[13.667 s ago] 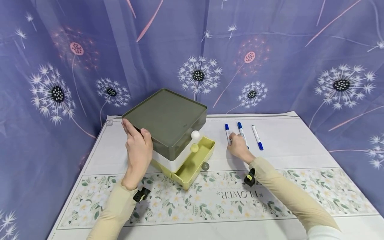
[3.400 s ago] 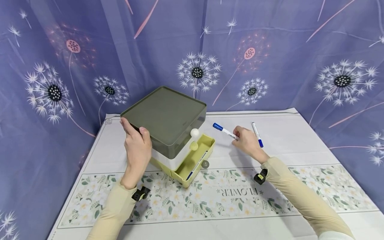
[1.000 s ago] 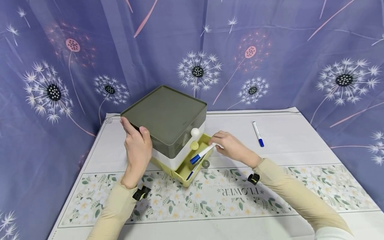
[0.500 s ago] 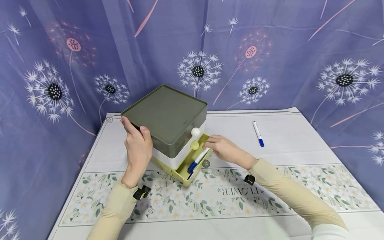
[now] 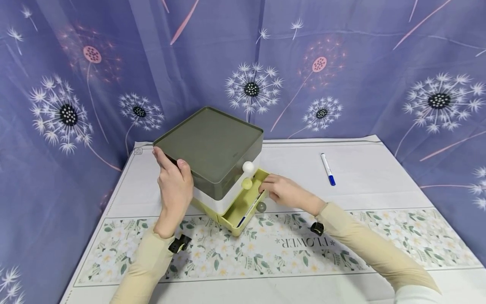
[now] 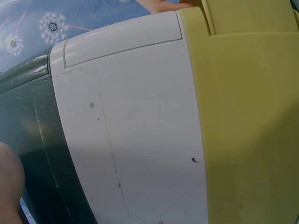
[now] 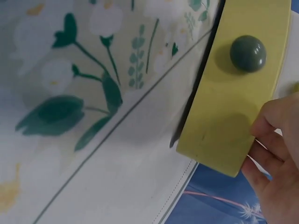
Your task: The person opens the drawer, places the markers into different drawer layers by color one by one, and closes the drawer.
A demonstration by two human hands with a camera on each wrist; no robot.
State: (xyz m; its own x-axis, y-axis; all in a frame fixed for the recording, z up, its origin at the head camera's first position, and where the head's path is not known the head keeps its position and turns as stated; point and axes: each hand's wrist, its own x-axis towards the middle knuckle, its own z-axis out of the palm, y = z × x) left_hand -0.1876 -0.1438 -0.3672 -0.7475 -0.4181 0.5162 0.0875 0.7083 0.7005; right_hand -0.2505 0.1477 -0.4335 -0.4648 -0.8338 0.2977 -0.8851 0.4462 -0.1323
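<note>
A desktop drawer organizer (image 5: 212, 147) has a dark green top, a white middle tier and a yellow bottom drawer (image 5: 237, 230) pulled out. My left hand (image 5: 174, 183) rests against its left side, fingers extended up to the top edge. At the drawer's far end my right hand (image 5: 282, 190) has curled fingers reaching over the rim; in the right wrist view the fingers (image 7: 268, 123) bend over that edge and their tips are hidden. A marker (image 5: 250, 209) with a blue end lies along the drawer's front wall. The second marker is not distinguishable.
Another blue-capped marker (image 5: 328, 169) lies on the white tablecloth (image 5: 364, 169) to the right. Round knobs stick out from the drawer fronts: a white knob (image 5: 248, 167), a yellow knob (image 5: 247, 183) and a grey knob (image 5: 261, 207). A patterned curtain (image 5: 341, 63) hangs behind.
My right hand took two markers from the table to the drawer, one after the other. The second marker, visible in the drawer half a second ago, has dropped from sight. My left hand stays put.
</note>
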